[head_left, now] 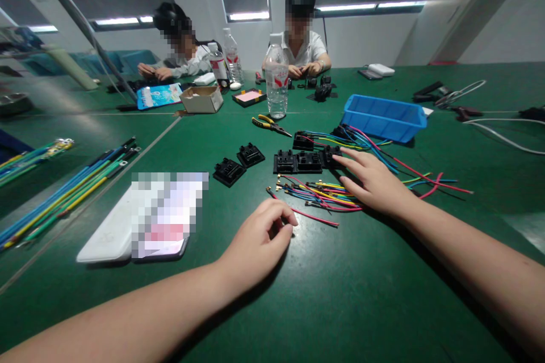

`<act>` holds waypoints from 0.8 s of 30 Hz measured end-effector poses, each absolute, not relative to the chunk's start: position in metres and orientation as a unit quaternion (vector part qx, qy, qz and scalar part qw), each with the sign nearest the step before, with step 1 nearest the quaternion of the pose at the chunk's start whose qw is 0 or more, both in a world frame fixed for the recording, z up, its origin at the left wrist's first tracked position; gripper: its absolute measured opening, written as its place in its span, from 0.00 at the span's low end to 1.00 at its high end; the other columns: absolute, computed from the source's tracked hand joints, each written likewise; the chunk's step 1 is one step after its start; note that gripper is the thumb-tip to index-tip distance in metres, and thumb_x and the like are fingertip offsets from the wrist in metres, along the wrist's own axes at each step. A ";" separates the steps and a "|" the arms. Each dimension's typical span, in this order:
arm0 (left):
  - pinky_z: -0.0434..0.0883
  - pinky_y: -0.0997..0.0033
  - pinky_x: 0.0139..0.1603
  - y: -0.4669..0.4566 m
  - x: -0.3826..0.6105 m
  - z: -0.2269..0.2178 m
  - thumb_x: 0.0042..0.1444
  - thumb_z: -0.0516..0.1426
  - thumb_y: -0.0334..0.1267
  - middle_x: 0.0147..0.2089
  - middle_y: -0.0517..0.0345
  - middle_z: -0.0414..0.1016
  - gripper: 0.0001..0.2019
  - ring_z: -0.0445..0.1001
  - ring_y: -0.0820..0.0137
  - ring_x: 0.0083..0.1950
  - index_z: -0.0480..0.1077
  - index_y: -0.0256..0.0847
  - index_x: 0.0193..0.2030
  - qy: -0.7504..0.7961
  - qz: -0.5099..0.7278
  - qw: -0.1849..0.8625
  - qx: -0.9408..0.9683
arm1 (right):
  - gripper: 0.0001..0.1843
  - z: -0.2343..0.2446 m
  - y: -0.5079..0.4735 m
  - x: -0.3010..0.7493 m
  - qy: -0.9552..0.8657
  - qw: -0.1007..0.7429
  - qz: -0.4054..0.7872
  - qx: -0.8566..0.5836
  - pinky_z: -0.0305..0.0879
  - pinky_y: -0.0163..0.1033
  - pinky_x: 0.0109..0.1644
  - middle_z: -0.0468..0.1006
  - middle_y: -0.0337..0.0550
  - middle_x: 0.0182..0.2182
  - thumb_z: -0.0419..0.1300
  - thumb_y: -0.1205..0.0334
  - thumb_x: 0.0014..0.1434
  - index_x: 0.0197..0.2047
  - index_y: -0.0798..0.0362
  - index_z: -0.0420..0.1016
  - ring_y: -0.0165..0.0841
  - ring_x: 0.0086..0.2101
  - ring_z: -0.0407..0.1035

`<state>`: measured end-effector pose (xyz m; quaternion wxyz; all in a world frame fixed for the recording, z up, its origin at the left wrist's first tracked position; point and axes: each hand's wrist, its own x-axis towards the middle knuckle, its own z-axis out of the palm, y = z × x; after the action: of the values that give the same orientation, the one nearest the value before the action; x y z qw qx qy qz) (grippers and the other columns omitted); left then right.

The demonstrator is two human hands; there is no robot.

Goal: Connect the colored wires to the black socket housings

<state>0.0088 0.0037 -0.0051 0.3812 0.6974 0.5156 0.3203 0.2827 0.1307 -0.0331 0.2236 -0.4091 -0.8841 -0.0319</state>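
Observation:
My right hand [372, 181] lies flat with its fingers stretched out on a loose pile of coloured wires [323, 195], its fingertips close to a row of black connector blocks [304, 161]. Nothing is gripped in it. My left hand [259, 241] rests on the green table [340, 295] with its fingers curled in and thumb against them, just left of the wire ends; whether it holds anything I cannot make out. Two more black connector blocks [238, 164] lie apart to the left.
A blue bin [383, 116], a water bottle [276, 82] and yellow-handled pliers [268, 123] stand behind the connectors. A phone and white case [140, 221] lie at left, beside long blue and yellow cables [63, 193]. Two people sit working at the far side.

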 end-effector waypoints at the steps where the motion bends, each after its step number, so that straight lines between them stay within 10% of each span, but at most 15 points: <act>1: 0.67 0.68 0.44 0.004 0.009 -0.005 0.60 0.52 0.30 0.43 0.57 0.69 0.05 0.69 0.70 0.41 0.68 0.41 0.36 0.516 0.321 0.381 0.697 | 0.26 -0.033 0.131 0.283 -0.887 0.219 -0.026 -0.406 0.63 0.61 0.59 0.66 0.58 0.63 0.53 0.58 0.64 0.64 0.52 0.65 0.50 0.60 0.63; 9: 0.66 0.69 0.44 0.004 0.008 -0.007 0.59 0.52 0.30 0.42 0.58 0.69 0.05 0.69 0.69 0.42 0.68 0.41 0.36 0.518 0.324 0.379 0.695 | 0.17 -0.027 0.131 0.284 -0.870 0.243 -0.015 -0.428 0.68 0.55 0.51 0.76 0.55 0.44 0.55 0.59 0.62 0.52 0.56 0.69 0.46 0.44 0.71; 24: 0.66 0.68 0.45 0.004 0.009 -0.005 0.59 0.52 0.30 0.41 0.58 0.69 0.05 0.69 0.69 0.42 0.68 0.40 0.36 0.518 0.322 0.386 0.692 | 0.07 -0.031 0.133 0.288 -0.874 0.269 -0.037 -0.404 0.65 0.51 0.48 0.78 0.50 0.41 0.56 0.65 0.61 0.43 0.52 0.71 0.44 0.44 0.71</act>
<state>0.0087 0.0036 -0.0048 0.3860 0.6922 0.5177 0.3223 0.2880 0.1334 -0.0314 0.2685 -0.4038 -0.8738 -0.0366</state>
